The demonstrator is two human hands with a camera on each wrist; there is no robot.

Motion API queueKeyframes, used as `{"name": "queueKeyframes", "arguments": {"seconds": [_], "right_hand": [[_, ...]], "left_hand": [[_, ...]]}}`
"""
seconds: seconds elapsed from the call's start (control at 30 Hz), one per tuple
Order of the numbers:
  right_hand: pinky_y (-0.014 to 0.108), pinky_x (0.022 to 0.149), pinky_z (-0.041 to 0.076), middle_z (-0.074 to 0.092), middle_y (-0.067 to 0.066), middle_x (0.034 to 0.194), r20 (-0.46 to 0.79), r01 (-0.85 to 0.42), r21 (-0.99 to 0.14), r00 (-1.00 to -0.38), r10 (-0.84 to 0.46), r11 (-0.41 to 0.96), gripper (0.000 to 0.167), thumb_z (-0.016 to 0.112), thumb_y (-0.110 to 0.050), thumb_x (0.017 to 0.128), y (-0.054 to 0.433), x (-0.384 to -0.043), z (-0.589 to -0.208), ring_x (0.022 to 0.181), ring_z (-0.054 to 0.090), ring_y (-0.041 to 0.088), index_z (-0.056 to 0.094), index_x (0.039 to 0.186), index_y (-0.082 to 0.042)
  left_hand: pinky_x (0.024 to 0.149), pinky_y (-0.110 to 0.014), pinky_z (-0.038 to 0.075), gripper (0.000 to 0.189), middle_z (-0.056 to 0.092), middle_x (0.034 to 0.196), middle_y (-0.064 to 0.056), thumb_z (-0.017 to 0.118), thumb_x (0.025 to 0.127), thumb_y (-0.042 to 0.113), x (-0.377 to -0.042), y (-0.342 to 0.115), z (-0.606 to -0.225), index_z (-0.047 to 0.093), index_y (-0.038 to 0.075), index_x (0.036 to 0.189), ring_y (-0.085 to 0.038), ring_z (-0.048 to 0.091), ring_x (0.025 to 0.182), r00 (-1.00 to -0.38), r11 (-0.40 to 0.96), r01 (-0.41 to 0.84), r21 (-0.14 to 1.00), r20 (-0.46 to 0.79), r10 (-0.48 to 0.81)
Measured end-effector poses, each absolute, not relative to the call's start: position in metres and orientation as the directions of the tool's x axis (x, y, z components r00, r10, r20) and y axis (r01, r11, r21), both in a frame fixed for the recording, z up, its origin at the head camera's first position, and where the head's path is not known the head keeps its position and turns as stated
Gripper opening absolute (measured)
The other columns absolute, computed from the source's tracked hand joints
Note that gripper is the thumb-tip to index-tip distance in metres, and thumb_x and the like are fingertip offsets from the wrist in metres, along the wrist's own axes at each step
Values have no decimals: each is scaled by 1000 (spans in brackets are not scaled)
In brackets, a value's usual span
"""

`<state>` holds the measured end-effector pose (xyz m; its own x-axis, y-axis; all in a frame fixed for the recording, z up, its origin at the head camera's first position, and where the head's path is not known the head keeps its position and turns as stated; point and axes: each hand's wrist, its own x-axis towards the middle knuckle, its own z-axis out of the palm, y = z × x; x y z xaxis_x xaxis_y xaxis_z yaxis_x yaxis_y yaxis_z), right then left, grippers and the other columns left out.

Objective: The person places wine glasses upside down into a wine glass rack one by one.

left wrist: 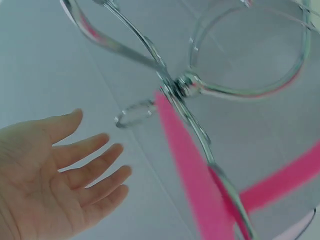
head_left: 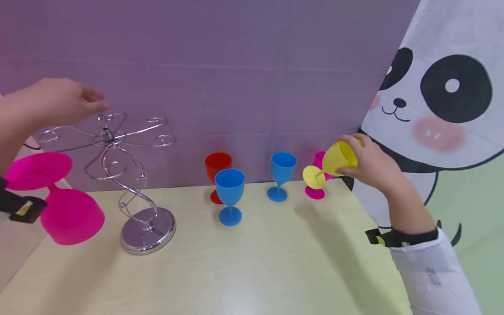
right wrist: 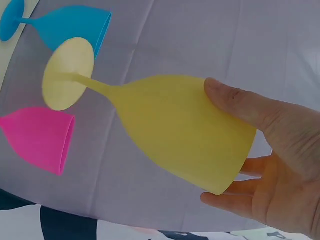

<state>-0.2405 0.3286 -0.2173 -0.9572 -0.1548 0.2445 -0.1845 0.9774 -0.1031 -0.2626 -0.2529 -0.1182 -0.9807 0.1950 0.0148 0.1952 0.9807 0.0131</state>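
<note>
One empty left hand (head_left: 72,101) of ours, loosely spread near the metal rack (head_left: 134,234), pink goblet (head_left: 72,216) hanging there, our right hand (head_left: 369,162) curled round a yellow goblet (head_left: 332,161)

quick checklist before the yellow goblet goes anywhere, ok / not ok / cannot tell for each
1. Right hand has a hold on the yellow goblet: ok, thumb and fingers on the bowl near the rim.
2. Yellow goblet turned upside down: not ok, it is tilted sideways.
3. Room on the rack: ok, nothing hangs on its right side in the head view.
4. Inverted pink goblet securely seated on the rack: cannot tell.
5. Left hand free: ok, it holds nothing.
6. Red goblet standing upright: ok.
</note>
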Motion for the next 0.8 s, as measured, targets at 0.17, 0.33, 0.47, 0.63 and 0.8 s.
{"name": "queueKeyframes", "arguments": {"seconds": [0.17, 0.33, 0.47, 0.63, 0.8], "right_hand": [[64, 85, 50, 31, 28, 145, 355, -216, -122, -921, -161, 969, 76, 79, -26, 80, 316, -236, -218, 119, 41, 48, 37, 143, -17], [64, 87, 49, 32, 26, 145, 437, -239, -172, -888, -143, 956, 76, 79, -21, 80, 306, -231, -221, 120, 39, 47, 37, 142, -14], [64, 90, 48, 32, 25, 145, 499, -283, -220, -855, -142, 934, 76, 80, -19, 80, 300, -228, -224, 119, 41, 46, 37, 142, -13], [63, 93, 47, 33, 22, 145, 548, -319, -272, -827, -127, 908, 76, 80, -18, 80, 293, -223, -229, 121, 43, 45, 37, 142, -15], [63, 92, 47, 35, 21, 145, 597, -369, -320, -794, -117, 872, 77, 80, -14, 79, 288, -216, -237, 124, 42, 42, 37, 142, -15]], "left_hand": [[98, -79, 20, 70, 23, 148, -39, 32, 102, 47, -249, -237, -114, 17, 0, 152, -64, 23, 128, -976, 970, 184, 158, 142, 163], [109, -72, 8, 73, 9, 156, -32, 40, 101, 44, -238, -216, -109, 9, 6, 155, -54, 5, 142, -950, 937, 225, 268, 273, 150], [114, -67, 3, 76, 4, 159, -27, 45, 100, 42, -229, -200, -111, 6, 7, 156, -48, 1, 146, -924, 898, 295, 325, 335, 183], [117, -62, 3, 78, 5, 161, -22, 50, 99, 41, -216, -174, -121, 7, 9, 156, -43, 3, 148, -888, 859, 394, 327, 375, 265], [115, -65, 11, 83, 4, 163, -15, 56, 97, 41, -201, -144, -133, 4, 16, 157, -40, 6, 148, -871, 839, 457, 295, 339, 355]]}}
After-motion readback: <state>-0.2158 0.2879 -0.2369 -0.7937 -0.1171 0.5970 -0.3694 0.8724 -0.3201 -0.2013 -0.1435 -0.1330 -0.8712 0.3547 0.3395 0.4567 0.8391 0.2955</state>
